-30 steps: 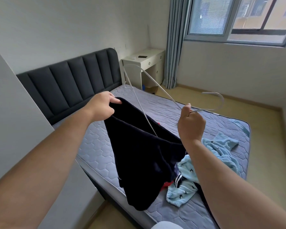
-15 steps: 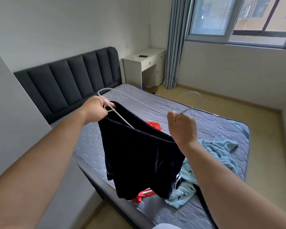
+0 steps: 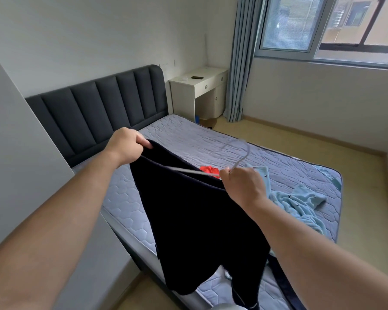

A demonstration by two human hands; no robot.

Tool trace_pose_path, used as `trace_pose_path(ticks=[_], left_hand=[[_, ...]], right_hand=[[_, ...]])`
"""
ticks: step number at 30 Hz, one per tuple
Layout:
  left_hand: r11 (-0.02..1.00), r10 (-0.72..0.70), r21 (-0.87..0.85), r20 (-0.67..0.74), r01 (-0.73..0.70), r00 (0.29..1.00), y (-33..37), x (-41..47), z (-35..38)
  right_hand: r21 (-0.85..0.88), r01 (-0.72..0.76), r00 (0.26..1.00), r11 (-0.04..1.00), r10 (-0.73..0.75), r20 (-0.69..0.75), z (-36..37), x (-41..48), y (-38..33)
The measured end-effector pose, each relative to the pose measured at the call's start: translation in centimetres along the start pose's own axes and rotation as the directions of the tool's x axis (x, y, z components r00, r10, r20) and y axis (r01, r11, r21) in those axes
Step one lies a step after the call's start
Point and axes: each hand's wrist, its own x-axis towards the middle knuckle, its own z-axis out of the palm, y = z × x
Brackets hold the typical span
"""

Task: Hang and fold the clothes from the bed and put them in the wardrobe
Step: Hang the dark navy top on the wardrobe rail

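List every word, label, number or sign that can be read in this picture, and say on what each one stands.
No text here can be read.
The label at the edge of the mattress: too blurred to read.
The blue garment: small dark marks, apparently a print, not letters.
The dark garment and the hanger: no text shows.

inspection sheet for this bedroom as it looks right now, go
surface: bare grey quilted mattress, dark headboard behind
job's things: dark garment held up, wire hanger along its top edge; light blue garment and red garment lying on the mattress
clutter: small dark object on the white desk
hands: left hand grips the dark garment's top corner; right hand grips the wire hanger below its hook
cables: nothing seen
surroundings: window, blue curtain, wood-toned floor
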Motion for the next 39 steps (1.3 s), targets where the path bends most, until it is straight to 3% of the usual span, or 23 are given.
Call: trace_pose_path(ticks=[2,4,7,10,12,15,20,24,26,32,39], left_hand=[[0.994,0.061,0.096,-0.018,-0.059,0.998,1.4,-0.1,-0.5],[0.983,0.084,0.168,-0.070,-0.072,0.994,3.2,-0.4,-0.6],[0.968,0.116,0.230,-0.037,-0.104,0.993,6.1,-1.6,1.1],[0.966,0.113,0.226,0.061,-0.124,0.992,8.1,-2.9,3.4],[0.952,0.134,0.267,0.073,-0.149,0.988,8.5,-3.4,4.2],[0.904,0.194,0.373,0.077,-0.209,0.978,8.7,-3.5,4.3],[0.930,0.275,0.225,0.098,-0.290,0.956,8.8,-3.1,4.1],[0.908,0.309,0.166,0.354,-0.384,0.883,9.0,-3.4,5.3],[0.924,0.278,0.138,0.394,-0.356,0.876,8.5,-3.1,5.9],[0.965,0.235,0.075,0.192,-0.253,0.953,6.6,-1.6,7.2],[0.997,0.020,-0.078,0.033,-0.018,0.999,4.8,-1.0,9.4]], right_hand=[[-0.107,0.069,0.996,0.992,-0.061,0.072,0.3,-0.7,-0.4],[-0.171,0.045,0.997,0.984,-0.032,0.076,0.2,-0.6,-1.0],[-0.090,-0.028,0.999,0.996,0.026,-0.028,-0.7,1.3,-2.2],[-0.008,0.015,0.995,1.000,-0.014,0.096,-2.1,2.9,-3.6],[-0.040,0.022,0.991,0.999,-0.017,0.131,-3.0,3.3,-3.7],[-0.116,0.055,0.997,0.992,-0.049,0.056,-3.8,3.4,-3.6],[-0.090,0.133,0.986,0.987,-0.123,0.112,-4.3,4.0,-3.9],[-0.117,0.169,0.983,0.979,-0.158,0.097,-4.0,3.6,-4.0],[-0.108,0.163,0.982,0.981,-0.151,0.115,-3.6,3.3,-3.8],[0.036,0.011,0.982,0.999,-0.018,0.190,-3.8,3.1,-3.5],[0.149,-0.065,0.983,0.987,0.038,0.178,-3.5,2.7,-3.0]])
